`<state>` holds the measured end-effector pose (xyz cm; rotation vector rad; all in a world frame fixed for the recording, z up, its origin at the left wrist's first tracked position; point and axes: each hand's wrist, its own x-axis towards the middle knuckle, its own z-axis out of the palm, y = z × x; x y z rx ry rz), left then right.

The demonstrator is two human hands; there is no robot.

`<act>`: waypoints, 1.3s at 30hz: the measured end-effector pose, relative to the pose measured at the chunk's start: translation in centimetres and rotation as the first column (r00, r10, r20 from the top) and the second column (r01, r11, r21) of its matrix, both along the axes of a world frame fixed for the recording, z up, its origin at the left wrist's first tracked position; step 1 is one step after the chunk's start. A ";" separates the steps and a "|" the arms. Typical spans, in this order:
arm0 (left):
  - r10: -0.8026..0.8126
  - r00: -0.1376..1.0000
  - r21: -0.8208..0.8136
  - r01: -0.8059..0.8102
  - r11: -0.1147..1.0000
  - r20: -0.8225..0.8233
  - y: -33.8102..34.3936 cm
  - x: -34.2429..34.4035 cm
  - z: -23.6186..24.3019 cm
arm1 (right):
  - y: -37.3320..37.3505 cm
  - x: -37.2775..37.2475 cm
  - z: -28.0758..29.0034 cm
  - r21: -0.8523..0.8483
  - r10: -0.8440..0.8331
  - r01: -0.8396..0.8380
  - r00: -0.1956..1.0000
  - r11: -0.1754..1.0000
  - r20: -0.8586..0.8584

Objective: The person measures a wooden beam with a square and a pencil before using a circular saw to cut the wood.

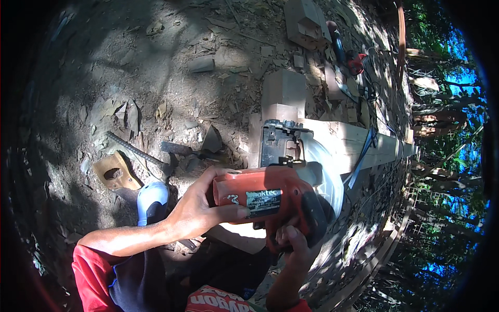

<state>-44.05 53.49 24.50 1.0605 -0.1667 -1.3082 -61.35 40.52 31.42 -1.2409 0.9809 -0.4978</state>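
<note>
Both hands are on a red circular saw with a clear or whitish round blade guard and a dark metal base plate. My left hand wraps round the motor housing, its thumb across the label. My right hand is closed round the rear handle, and its finger on the trigger side is partly hidden. The base plate lies over or beside a pale squared timber, near its notched end. Whether the blade touches wood is hidden by the guard.
On the dirt left of the saw lie a ribbed metal bar, a brown piece with a hole and a dark axe-like tool. My shoe is beside them. Farther off are timber blocks and a red-and-blue power tool; wood chips are scattered about.
</note>
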 end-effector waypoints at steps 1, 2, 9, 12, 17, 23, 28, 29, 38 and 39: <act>0.001 1.000 0.004 -0.001 1.000 0.006 0.0 -0.1 -0.2 | -0.1 -0.1 -0.2 -0.023 0.005 -0.006 1.000 1.000 -0.012; 0.003 1.000 0.009 -0.003 1.000 0.013 0.0 -0.1 -0.4 | -0.1 -0.2 -0.3 -0.046 0.010 -0.012 1.000 0.999 -0.024; 0.022 0.999 -0.011 -0.023 1.000 -0.025 -0.3 0.2 -0.3 | -0.4 0.4 0.1 -0.025 0.038 -0.039 0.999 0.999 -0.030; 0.008 0.999 0.008 -0.007 1.000 -0.038 -0.4 0.5 -0.3 | -0.3 0.7 0.1 -0.017 0.020 -0.021 1.000 1.000 -0.021; 0.000 1.000 -0.002 0.000 1.000 0.001 -0.5 0.9 -0.2 | -0.8 1.3 0.2 -0.077 0.064 -0.067 0.997 0.995 -0.041; 0.022 1.000 -0.032 -0.022 0.999 -0.015 -0.7 1.1 -0.4 | -1.0 1.7 0.2 -0.046 0.069 -0.070 0.997 0.997 -0.023; 0.055 0.994 -0.057 -0.060 0.997 -0.095 -0.9 1.1 -0.5 | -1.5 1.6 -0.3 -0.079 0.081 -0.082 0.997 0.994 -0.018; 0.058 0.993 -0.055 -0.064 0.996 -0.102 -1.0 1.2 -0.4 | -1.6 1.6 -0.5 -0.099 0.078 -0.080 0.997 0.992 -0.024; 0.057 0.996 -0.047 -0.060 0.997 -0.071 -1.2 1.6 -0.7 | -1.4 2.6 0.1 -0.055 -0.010 0.007 0.999 0.998 -0.043; 0.066 0.995 -0.056 -0.071 0.996 -0.076 -1.3 1.6 -0.9 | -1.5 2.5 0.0 -0.042 0.000 -0.003 0.999 0.999 -0.054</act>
